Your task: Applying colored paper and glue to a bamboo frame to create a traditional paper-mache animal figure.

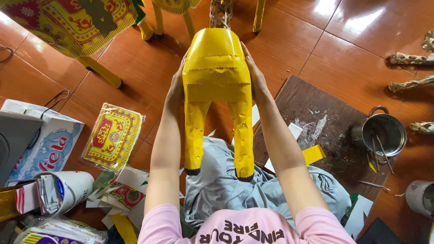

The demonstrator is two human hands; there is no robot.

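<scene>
I hold a yellow paper-covered animal figure [217,77] up in front of me, its two legs with black hooves hanging toward my lap. My left hand [176,88] presses flat on its left flank and my right hand [255,74] on its right flank. A bare woven frame neck [220,12] sticks out at its far end. Grey cloth [226,185] lies over my lap under the legs.
A wooden board [316,122] with glue smears lies to the right, with a metal pot [379,133] holding sticks. Patterned yellow-red paper sheets [110,135], paper scraps, a white cup [68,190] and a box sit at left. Other decorated figures' legs [101,70] stand on the tiled floor.
</scene>
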